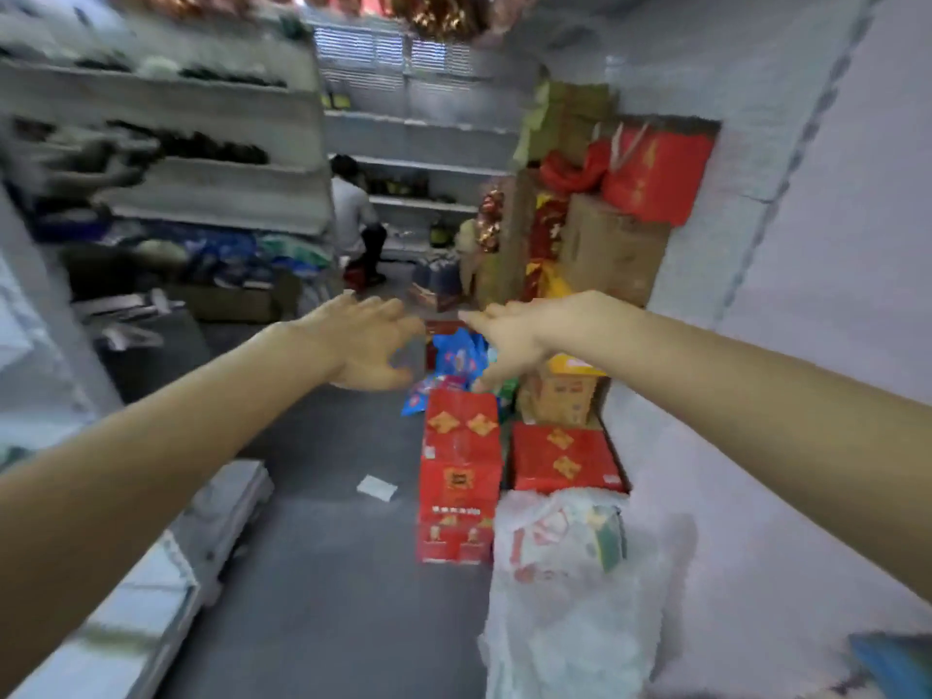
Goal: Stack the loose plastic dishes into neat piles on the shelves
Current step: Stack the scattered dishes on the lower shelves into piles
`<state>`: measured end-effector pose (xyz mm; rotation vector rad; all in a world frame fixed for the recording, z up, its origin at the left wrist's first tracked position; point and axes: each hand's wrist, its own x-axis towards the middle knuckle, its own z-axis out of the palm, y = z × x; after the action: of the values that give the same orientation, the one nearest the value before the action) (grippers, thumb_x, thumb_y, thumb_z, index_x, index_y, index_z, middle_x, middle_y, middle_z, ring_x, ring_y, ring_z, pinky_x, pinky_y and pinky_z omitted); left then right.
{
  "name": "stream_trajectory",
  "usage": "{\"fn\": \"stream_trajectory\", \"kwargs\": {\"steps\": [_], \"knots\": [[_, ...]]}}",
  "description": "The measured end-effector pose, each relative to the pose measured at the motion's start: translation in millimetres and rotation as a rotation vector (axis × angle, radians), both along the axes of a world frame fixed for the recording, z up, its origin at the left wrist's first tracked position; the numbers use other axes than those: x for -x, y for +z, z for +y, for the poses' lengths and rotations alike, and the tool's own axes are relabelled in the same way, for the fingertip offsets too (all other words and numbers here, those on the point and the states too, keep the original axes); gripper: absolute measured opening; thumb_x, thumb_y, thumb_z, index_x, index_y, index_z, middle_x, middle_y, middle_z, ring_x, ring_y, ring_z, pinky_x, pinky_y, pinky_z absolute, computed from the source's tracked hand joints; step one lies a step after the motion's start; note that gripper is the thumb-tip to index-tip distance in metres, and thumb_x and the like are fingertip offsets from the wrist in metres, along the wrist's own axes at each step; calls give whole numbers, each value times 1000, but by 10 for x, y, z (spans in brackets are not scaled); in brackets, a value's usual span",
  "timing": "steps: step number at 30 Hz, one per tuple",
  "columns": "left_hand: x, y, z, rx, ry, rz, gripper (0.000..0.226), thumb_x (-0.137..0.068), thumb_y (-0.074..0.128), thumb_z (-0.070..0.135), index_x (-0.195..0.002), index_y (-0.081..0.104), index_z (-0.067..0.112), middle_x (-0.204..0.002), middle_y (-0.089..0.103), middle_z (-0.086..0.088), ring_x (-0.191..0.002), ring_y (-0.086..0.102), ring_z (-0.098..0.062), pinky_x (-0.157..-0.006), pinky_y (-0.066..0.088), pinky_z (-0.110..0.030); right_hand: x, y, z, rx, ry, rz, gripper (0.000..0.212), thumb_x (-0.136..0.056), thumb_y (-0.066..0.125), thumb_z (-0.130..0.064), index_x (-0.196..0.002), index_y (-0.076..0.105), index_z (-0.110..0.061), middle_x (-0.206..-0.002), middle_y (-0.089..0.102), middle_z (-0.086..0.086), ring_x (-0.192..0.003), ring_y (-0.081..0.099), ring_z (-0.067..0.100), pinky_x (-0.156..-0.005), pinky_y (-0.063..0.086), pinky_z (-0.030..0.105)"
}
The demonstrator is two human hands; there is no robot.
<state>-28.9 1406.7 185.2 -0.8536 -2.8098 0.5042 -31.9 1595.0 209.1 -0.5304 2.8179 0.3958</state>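
Both my arms reach forward over the aisle floor. My left hand [365,340] hangs in the air with relaxed, slightly spread fingers and holds nothing. My right hand [509,338] is close beside it, fingers loose, also empty. White shelves [212,184] run along the left, blurred by motion, with dark dishes [212,146] lying on them. No dish is near either hand.
Red boxes [461,471] and a white plastic bag [570,572] stand on the floor by the right wall. Cardboard boxes [610,244] and red bags pile up further back. A person [355,219] crouches at the far shelves. A paper scrap [376,487] lies on the grey floor.
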Motion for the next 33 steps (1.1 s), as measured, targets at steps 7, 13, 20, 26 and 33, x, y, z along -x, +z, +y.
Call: {"fn": "stream_trajectory", "kwargs": {"steps": [7,13,20,26,33], "knots": [[-482,113,-2338,-125,512,32,63,-82,40,57,-138,33,28,-135,44,-5,-122,47,-28,-97,42,-43,526,100,-2638,51,548,-32,111,-75,57,-69,-149,-12,-23,-158,5,9,-144,15,28,-115,22,43],[-1065,1075,-3737,-204,911,194,54,-90,45,47,-139,32,29,-138,40,-2,-119,47,-27,-87,38,-35,428,936,-4423,261,965,-63,125,-58,66,-76,-151,-2,-24,-158,12,-4,-143,19,17,-118,18,36],[-2011,1499,-4730,-372,1180,204,67,-76,44,57,-133,42,23,-130,48,-3,-118,49,-23,-100,40,-36,-103,1623,-5699,263,1237,-147,79,-85,63,-41,-148,18,-26,-145,29,-11,-134,31,14,-105,26,25],[-2734,1385,-5546,-286,1414,50,56,-92,49,39,-143,29,24,-146,35,-5,-131,36,-22,-105,31,-35,-749,1344,-6643,76,1322,-112,89,-84,61,-49,-151,9,-20,-157,16,-1,-143,21,18,-113,21,31],[-3159,1096,-6733,-191,1368,11,61,-90,48,46,-144,24,29,-149,31,-2,-132,36,-24,-105,36,-46,-1306,842,-7934,52,1261,-66,99,-79,66,-52,-151,2,-25,-157,16,2,-142,23,27,-115,25,45]]}}
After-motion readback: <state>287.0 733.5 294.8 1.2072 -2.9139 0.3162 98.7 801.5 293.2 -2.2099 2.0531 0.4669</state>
